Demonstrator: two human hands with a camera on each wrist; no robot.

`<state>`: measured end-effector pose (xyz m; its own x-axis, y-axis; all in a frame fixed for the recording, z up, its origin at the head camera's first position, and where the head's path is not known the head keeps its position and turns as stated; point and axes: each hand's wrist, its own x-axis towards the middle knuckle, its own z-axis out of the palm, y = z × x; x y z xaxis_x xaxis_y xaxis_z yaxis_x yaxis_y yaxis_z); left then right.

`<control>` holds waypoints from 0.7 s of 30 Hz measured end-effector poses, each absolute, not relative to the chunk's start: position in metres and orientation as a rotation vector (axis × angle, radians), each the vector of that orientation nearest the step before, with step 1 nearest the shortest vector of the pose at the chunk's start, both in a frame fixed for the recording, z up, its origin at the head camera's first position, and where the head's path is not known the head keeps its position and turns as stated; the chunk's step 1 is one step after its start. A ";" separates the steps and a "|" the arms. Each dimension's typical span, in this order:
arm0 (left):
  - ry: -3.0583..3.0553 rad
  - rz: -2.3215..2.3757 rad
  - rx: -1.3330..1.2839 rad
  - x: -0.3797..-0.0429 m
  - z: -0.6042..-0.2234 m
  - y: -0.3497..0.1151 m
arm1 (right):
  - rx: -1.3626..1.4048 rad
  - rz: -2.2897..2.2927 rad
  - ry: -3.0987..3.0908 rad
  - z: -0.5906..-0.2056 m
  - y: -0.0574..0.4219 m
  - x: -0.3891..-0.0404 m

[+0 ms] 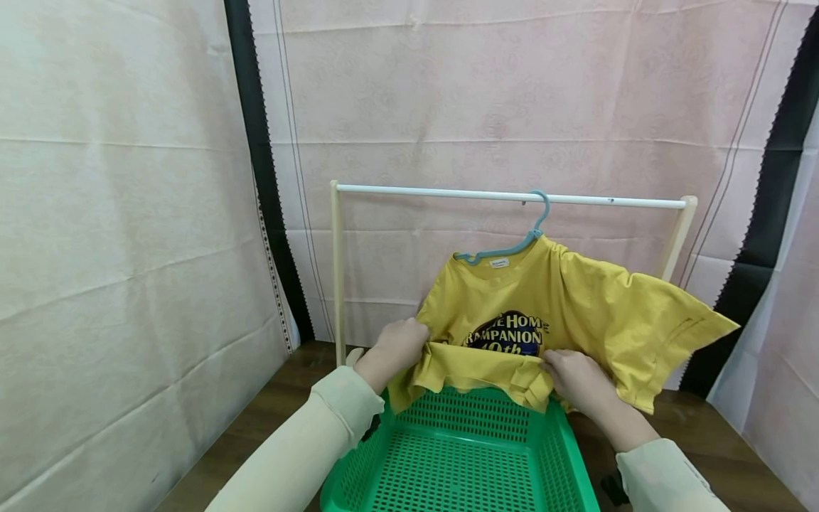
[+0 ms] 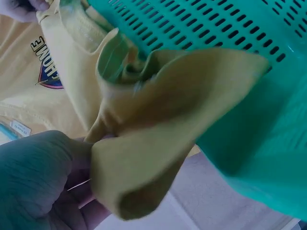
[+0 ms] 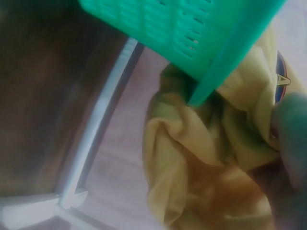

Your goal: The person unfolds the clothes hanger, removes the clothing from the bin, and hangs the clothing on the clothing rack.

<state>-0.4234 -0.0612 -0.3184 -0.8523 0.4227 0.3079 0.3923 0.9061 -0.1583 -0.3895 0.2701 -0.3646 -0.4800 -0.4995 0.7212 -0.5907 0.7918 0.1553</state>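
A yellow T-shirt (image 1: pixel 512 291) with a dark printed logo hangs from a light blue hanger (image 1: pixel 505 250) hooked over the white rail. Its left side, as seen in the head view, is pinched by my left hand (image 1: pixel 398 346). My right hand (image 1: pixel 579 377) grips a folded-up part of the lower front, just below the print. Between the hands the hem is bunched into a band, and one sleeve spreads out to the right. The left wrist view shows fabric (image 2: pixel 139 167) draping out past the thumb and fingers.
A green perforated basket (image 1: pixel 569 441) stands in front of the rack on a brown wooden table (image 1: pixel 256 434). The rack's white rail (image 1: pixel 422 191) runs between two cream uprights (image 1: pixel 338 277). Pale cloth walls (image 1: pixel 128 249) enclose the back and sides.
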 end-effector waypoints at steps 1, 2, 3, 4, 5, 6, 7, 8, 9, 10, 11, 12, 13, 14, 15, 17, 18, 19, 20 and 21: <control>-2.717 0.123 -0.602 -0.424 -0.318 -0.061 | 0.792 0.133 -2.154 -0.364 0.270 -0.390; -2.703 0.120 -0.603 -0.424 -0.318 -0.060 | 0.777 0.122 -2.144 -0.363 0.269 -0.389; -2.694 0.120 -0.603 -0.425 -0.317 -0.059 | 0.763 0.109 -2.140 -0.362 0.269 -0.390; -2.689 0.118 -0.602 -0.425 -0.317 -0.059 | 0.750 0.094 -2.139 -0.361 0.268 -0.390; -2.686 0.120 -0.603 -0.425 -0.316 -0.059 | 0.739 0.083 -2.142 -0.360 0.268 -0.390; -2.688 0.121 -0.603 -0.425 -0.316 -0.059 | 0.731 0.071 -2.142 -0.359 0.267 -0.390; -2.691 0.127 -0.605 -0.426 -0.316 -0.059 | 0.729 0.059 -2.140 -0.358 0.266 -0.390; -2.695 0.133 -0.609 -0.427 -0.316 -0.058 | 0.731 0.045 -2.138 -0.357 0.266 -0.390; -2.697 0.139 -0.612 -0.427 -0.316 -0.058 | 0.733 0.032 -2.135 -0.357 0.266 -0.390; -2.697 0.142 -0.615 -0.428 -0.316 -0.058 | 0.735 0.019 -2.132 -0.356 0.266 -0.390; -2.697 0.148 -0.617 -0.428 -0.315 -0.058 | 0.732 0.007 -2.132 -0.355 0.266 -0.391; -2.693 0.147 -0.618 -0.429 -0.315 -0.059 | 0.724 -0.002 -2.135 -0.355 0.266 -0.391; -2.689 0.148 -0.616 -0.430 -0.315 -0.059 | 0.711 -0.014 -2.138 -0.355 0.267 -0.391; -2.688 0.152 -0.611 -0.430 -0.315 -0.059 | 0.697 -0.020 -2.144 -0.354 0.268 -0.392; -2.687 0.156 -0.600 -0.431 -0.314 -0.059 | 0.680 -0.022 -2.153 -0.354 0.269 -0.392; -2.693 0.179 -0.562 -0.432 -0.313 -0.059 | 0.649 -0.021 -2.172 -0.353 0.271 -0.393; -2.696 0.195 -0.537 -0.433 -0.312 -0.059 | 0.635 -0.018 -2.181 -0.353 0.272 -0.393; -2.700 0.215 -0.511 -0.433 -0.312 -0.059 | 0.628 -0.020 -2.185 -0.353 0.273 -0.394; -2.701 0.242 -0.483 -0.434 -0.312 -0.059 | 0.623 -0.017 -2.191 -0.352 0.273 -0.394; -2.698 0.261 -0.457 -0.434 -0.311 -0.059 | 0.618 -0.017 -2.196 -0.352 0.273 -0.394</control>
